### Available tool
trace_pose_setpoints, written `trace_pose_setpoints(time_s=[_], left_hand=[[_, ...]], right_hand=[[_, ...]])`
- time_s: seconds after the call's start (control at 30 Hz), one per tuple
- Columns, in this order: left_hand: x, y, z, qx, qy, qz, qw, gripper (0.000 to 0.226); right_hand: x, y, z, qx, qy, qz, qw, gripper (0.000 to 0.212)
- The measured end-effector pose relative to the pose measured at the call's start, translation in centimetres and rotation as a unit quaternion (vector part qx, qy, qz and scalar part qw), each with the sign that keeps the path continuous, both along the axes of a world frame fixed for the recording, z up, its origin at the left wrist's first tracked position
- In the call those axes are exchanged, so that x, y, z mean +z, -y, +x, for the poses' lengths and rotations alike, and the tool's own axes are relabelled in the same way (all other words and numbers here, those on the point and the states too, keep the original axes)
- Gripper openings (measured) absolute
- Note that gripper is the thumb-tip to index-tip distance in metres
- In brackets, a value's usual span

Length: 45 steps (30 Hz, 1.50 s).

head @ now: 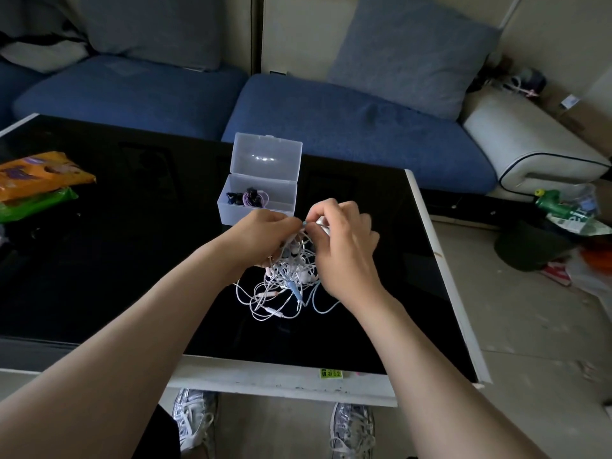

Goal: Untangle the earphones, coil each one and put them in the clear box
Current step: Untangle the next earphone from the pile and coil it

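On a glossy black tabletop (132,260) with a white frame, a tangle (288,283) of white and pale blue earphones lies just in front of the box (255,212), part of it lifted off the surface. The left hand (261,233) has its grip pinched on strands at the top of the tangle. The right hand (344,243) meets it there, its grip pinching a white piece of the same tangle. The box stands with its lid (268,157) up, and a dark and purple coil (248,197) lies inside.

An orange packet (39,173) lies over a green packet (33,203) at the left edge; the print on them is too blurred to read. A yellow-green sticker (331,373) on the near frame carries writing too small to make out. Behind stands a blue sofa (331,127) with a cushion (410,54). The pale floor (530,326) to the right holds a green bottle (553,203) among scattered bags.
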<state>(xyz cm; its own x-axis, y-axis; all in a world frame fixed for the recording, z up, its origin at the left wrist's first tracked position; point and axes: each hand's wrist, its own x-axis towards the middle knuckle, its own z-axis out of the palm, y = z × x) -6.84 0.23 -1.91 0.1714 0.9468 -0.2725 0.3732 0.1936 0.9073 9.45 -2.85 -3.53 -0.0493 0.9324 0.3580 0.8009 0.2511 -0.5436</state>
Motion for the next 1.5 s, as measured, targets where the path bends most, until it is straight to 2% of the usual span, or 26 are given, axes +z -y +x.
trace_pose_setpoints(time_s=[0.1,0.17,0.27,0.33,0.4,0.47,0.53,0.6,0.63,0.7,0.8,0.83,0.87,0.93,1.0,1.03,1.1,1.2,1.27,1.37,1.43,1.5], left_hand=[[0.4,0.2,-0.1,-0.018,0.025,-0.004,1.000,0.036],[0.2,0.1,-0.3,-0.032,0.020,0.010,0.999,0.039],[0.1,0.3,-0.4,-0.052,0.039,0.028,0.998,0.029],[0.2,0.4,-0.4,-0.063,0.038,0.036,0.997,0.033],[0.0,0.3,-0.5,-0.066,0.028,0.027,0.997,0.039],[0.0,0.1,-0.6,-0.040,0.035,-0.025,0.998,0.037],[0.1,0.1,-0.8,-0.020,0.036,-0.078,0.996,0.031],[-0.1,0.1,-1.0,-0.032,0.029,-0.097,0.994,0.028],[-0.2,0.1,-1.1,-0.039,0.020,-0.098,0.994,0.027],[-0.6,0.0,-1.4,-0.045,-0.013,-0.092,0.995,0.031],[-1.2,-0.2,-1.7,-0.030,-0.048,-0.063,0.996,0.041],[-1.4,-0.3,-1.9,-0.013,-0.055,-0.048,0.997,0.042],[-1.6,-0.4,-1.9,0.010,-0.060,-0.034,0.998,0.041],[-1.8,-0.6,-2.1,0.066,-0.069,-0.003,0.995,0.037],[-1.8,-0.8,-2.2,0.111,-0.070,0.021,0.991,0.038],[-1.9,-0.8,-2.2,0.127,-0.063,0.028,0.990,0.040],[-1.8,-0.8,-2.4,0.147,-0.052,0.036,0.987,0.041],[-1.6,-0.8,-2.5,0.159,-0.048,0.040,0.985,0.038],[-1.5,-0.8,-2.4,0.166,-0.042,0.036,0.985,0.034],[-1.3,-0.7,-2.2,0.174,-0.043,0.036,0.983,0.035],[-1.2,-0.7,-2.1,0.174,-0.042,0.036,0.983,0.038],[-1.2,-0.7,-2.1,0.176,-0.033,0.029,0.983,0.038]], right_hand=[[0.3,-0.3,0.1,0.040,-0.207,-0.091,0.973,0.009],[0.8,-0.1,0.2,0.045,-0.298,-0.142,0.943,0.012],[0.8,-0.4,0.6,0.024,-0.352,-0.181,0.918,0.011],[0.7,-0.5,0.7,0.014,-0.388,-0.202,0.899,0.008],[0.8,-0.5,0.7,0.011,-0.396,-0.207,0.895,0.007],[0.9,-0.5,1.0,0.039,-0.337,-0.167,0.926,0.009],[0.8,-0.6,1.4,0.082,-0.208,-0.078,0.972,0.010],[0.5,-0.7,1.3,0.126,-0.101,0.007,0.987,0.009],[0.5,-0.6,1.1,0.141,-0.079,0.031,0.986,0.009],[1.1,0.0,0.3,0.142,-0.112,0.044,0.983,0.008],[2.8,0.3,-0.3,0.062,-0.313,0.022,0.947,0.008],[3.3,0.4,0.0,0.005,-0.339,0.028,0.940,0.007],[3.6,0.3,0.6,-0.066,-0.301,0.040,0.951,0.005],[3.8,0.3,2.2,-0.183,-0.078,0.003,0.980,0.004],[3.8,0.6,3.7,-0.218,0.157,-0.132,0.954,0.009],[3.9,0.8,4.2,-0.213,0.224,-0.202,0.929,0.016],[3.8,1.2,4.7,-0.203,0.285,-0.319,0.881,0.028],[2.9,1.3,4.5,-0.187,0.352,-0.379,0.835,0.035],[2.7,1.4,3.7,-0.179,0.376,-0.355,0.837,0.036],[2.2,1.1,2.3,-0.097,0.348,-0.242,0.901,0.034],[1.8,1.2,1.0,0.002,0.203,-0.232,0.951,0.026],[1.2,1.6,-0.5,0.059,0.059,-0.281,0.956,0.019]])
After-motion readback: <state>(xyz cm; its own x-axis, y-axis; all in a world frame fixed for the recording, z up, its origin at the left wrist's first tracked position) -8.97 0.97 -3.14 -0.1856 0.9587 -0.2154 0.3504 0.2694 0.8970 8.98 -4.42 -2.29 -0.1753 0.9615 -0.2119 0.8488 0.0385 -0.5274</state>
